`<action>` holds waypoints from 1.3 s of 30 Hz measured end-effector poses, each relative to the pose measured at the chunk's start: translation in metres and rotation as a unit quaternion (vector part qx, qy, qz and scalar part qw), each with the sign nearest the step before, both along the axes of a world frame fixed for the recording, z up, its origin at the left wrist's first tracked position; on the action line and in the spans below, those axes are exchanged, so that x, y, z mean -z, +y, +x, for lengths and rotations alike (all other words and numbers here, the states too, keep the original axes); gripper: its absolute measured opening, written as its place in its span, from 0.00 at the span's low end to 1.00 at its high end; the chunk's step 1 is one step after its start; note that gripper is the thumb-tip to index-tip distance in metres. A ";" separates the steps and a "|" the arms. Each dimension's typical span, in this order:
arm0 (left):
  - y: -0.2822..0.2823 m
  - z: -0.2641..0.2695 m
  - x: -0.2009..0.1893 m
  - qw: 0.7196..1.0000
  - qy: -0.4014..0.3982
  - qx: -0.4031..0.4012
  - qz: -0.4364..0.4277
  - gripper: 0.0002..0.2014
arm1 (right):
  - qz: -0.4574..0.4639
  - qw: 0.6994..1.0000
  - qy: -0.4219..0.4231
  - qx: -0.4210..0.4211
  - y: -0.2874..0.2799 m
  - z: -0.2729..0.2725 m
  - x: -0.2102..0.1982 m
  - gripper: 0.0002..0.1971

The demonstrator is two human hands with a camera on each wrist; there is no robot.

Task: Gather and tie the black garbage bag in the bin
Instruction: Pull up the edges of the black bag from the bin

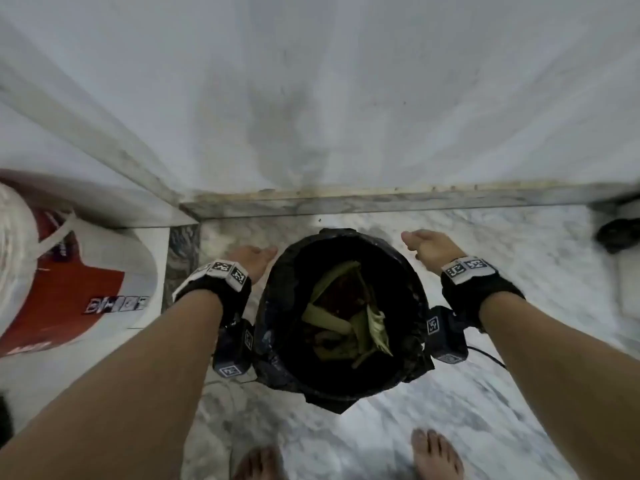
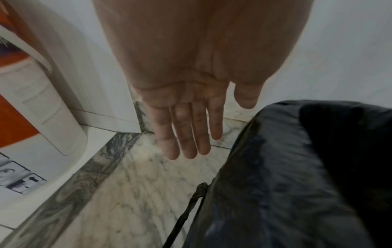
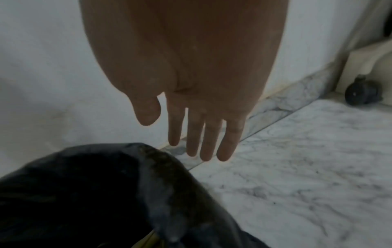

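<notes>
A round bin lined with a black garbage bag (image 1: 277, 306) stands on the marble floor near the wall. The bag's edge is folded over the bin's rim (image 1: 412, 271), and green and brown scraps (image 1: 343, 320) lie inside. My left hand (image 1: 252, 259) hovers just left of the rim, fingers straight (image 2: 188, 134), touching nothing, with the black bag (image 2: 286, 167) to its right. To the right of the rim my right hand (image 1: 427, 245) hangs with straight fingers (image 3: 203, 137), above and beyond the bag (image 3: 106, 184), holding nothing.
A white wall (image 1: 346, 98) with a marble skirting (image 1: 346, 202) runs just behind the bin. A white and red sack (image 1: 86, 289) leans at the left. A dark caster wheel (image 3: 362, 92) sits at the far right. My bare feet (image 1: 436, 452) stand in front of the bin.
</notes>
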State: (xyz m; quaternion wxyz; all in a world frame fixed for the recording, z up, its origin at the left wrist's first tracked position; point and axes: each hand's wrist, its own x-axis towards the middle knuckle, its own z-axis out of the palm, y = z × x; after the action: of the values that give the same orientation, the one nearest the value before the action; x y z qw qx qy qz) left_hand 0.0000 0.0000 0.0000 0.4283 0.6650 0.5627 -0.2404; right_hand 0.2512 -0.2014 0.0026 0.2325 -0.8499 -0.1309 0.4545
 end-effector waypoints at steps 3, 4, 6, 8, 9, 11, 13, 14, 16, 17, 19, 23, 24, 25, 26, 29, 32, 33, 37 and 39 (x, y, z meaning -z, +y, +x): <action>0.007 0.009 0.031 1.000 -0.005 -0.016 -0.005 0.35 | -0.012 0.998 0.062 -0.009 0.008 -0.001 0.028 0.15; 0.007 0.013 0.035 1.000 -0.013 -0.002 -0.009 0.32 | -0.029 0.996 0.088 -0.021 0.009 -0.002 0.034 0.14; 0.001 0.027 0.033 0.998 -0.038 0.031 -0.044 0.24 | -0.062 0.991 0.109 -0.044 0.010 -0.006 0.040 0.15; -0.004 0.036 0.034 0.996 -0.052 0.024 -0.064 0.23 | -0.073 0.990 0.116 -0.045 0.010 -0.006 0.039 0.17; -0.005 0.037 0.037 0.995 -0.048 0.032 -0.077 0.22 | -0.078 0.989 0.115 -0.056 0.010 -0.004 0.039 0.17; -0.004 0.036 0.043 0.996 -0.042 0.026 -0.071 0.24 | -0.088 0.987 0.083 -0.109 0.011 0.001 0.034 0.15; -0.001 0.035 0.040 0.996 -0.046 -0.001 -0.071 0.27 | -0.070 0.989 0.020 -0.130 0.015 0.006 0.031 0.10; 0.002 0.035 0.037 0.996 -0.059 -0.006 -0.066 0.28 | -0.041 0.991 -0.006 -0.124 0.017 0.007 0.030 0.08; 0.007 0.040 0.026 0.994 -0.100 -0.005 -0.043 0.24 | 0.043 0.993 -0.045 -0.097 0.023 0.008 0.028 0.08; 0.010 0.042 0.021 0.992 -0.125 -0.005 -0.028 0.19 | 0.074 0.991 -0.064 -0.086 0.026 0.008 0.024 0.08; 0.015 0.047 0.013 0.985 -0.170 -0.031 -0.002 0.10 | 0.106 0.986 -0.094 -0.089 0.031 0.007 0.016 0.09; 0.013 0.044 -0.003 0.974 -0.210 -0.042 0.069 0.11 | 0.128 0.972 -0.155 -0.118 0.020 -0.004 -0.003 0.11; 0.010 0.038 -0.007 0.974 -0.208 -0.021 0.081 0.12 | 0.114 0.972 -0.154 -0.138 0.014 -0.006 -0.009 0.14; 0.006 0.031 -0.014 0.976 -0.197 0.014 0.093 0.14 | 0.084 0.969 -0.147 -0.179 0.007 -0.008 -0.015 0.16; 0.002 0.021 -0.020 0.977 -0.177 0.060 0.107 0.16 | 0.049 0.961 -0.145 -0.232 -0.002 -0.008 -0.020 0.16; -0.012 -0.010 -0.043 0.957 -0.096 0.240 0.128 0.17 | -0.016 0.927 -0.202 -0.316 -0.032 -0.008 -0.030 0.11; -0.022 -0.045 -0.059 0.933 -0.029 0.338 0.120 0.12 | -0.049 0.928 -0.226 -0.293 -0.064 -0.015 -0.045 0.12; -0.024 -0.056 -0.065 0.938 -0.015 0.329 0.109 0.09 | -0.058 0.925 -0.228 -0.297 -0.074 -0.018 -0.050 0.11; -0.023 -0.100 -0.093 0.946 0.089 0.302 0.076 0.08 | -0.100 0.935 -0.249 -0.232 -0.107 -0.021 -0.072 0.09; -0.019 -0.119 -0.107 0.963 0.092 0.239 0.079 0.10 | -0.130 0.952 -0.238 -0.143 -0.117 -0.017 -0.084 0.05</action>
State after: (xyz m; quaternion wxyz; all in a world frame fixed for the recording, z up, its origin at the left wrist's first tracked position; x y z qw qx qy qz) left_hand -0.1190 -0.0190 0.1074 0.2506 0.7869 0.4418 -0.3504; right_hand 0.2344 -0.3185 0.0867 0.0144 -0.9285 -0.2421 0.2811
